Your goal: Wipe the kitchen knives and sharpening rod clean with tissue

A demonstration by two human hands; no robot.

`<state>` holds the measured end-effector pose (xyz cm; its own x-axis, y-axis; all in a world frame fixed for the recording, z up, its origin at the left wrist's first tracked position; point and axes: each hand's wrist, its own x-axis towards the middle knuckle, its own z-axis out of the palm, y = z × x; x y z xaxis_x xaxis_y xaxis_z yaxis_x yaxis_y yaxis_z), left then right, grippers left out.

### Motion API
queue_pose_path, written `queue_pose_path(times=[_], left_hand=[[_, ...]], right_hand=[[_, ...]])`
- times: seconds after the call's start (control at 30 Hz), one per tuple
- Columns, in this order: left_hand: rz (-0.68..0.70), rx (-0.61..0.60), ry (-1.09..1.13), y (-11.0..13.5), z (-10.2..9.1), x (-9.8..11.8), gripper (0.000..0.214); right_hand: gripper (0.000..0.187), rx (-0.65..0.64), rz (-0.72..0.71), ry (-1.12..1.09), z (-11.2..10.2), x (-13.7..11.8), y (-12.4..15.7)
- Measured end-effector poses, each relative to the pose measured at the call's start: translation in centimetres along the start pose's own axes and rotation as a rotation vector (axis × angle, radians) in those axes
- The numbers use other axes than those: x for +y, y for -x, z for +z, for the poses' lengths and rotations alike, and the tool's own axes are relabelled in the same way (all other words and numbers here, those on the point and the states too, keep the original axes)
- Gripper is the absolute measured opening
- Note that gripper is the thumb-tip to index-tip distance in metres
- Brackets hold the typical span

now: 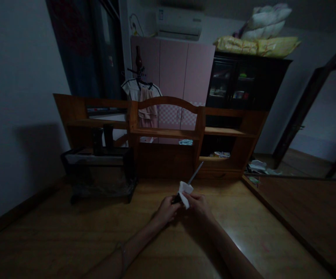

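Both hands are close together above the wooden table, near its middle. My left hand [167,210] is closed round the black handle of a slim-bladed tool [195,172], perhaps a knife; the dim light leaves its exact kind unclear. Its narrow grey blade points up and to the right, away from me. A crumpled white tissue [186,188] is folded around the tool where handle and blade meet. My right hand [200,206] pinches that tissue from the right side, with its fingertips against it. The tissue hides part of the tool.
A dark, glass-fronted case on legs [98,174] stands on the table at left. Along the table's back runs a wooden shelf unit [168,133]. The table's raised edge [284,221] slants down the right side. Pink cabinets [172,69] stand behind.
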<state>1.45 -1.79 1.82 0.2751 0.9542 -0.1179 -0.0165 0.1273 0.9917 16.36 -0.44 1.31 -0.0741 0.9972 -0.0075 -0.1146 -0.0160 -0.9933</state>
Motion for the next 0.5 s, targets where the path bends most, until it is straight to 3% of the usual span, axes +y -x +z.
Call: queue_pose_path(times=[0.27,0.5], left_hand=[[0.165,-0.012,-0.057,-0.56,-0.17,-0.83,0.033],[0.019,-0.039,-0.013,-0.26,-0.42,-0.21,0.038]], right_hand=[[0.040,-0.072,0.033,-0.043,-0.41,-0.60,0.62],[0.043,-0.001,0.047,-0.065,0.20,-0.62,0.40]])
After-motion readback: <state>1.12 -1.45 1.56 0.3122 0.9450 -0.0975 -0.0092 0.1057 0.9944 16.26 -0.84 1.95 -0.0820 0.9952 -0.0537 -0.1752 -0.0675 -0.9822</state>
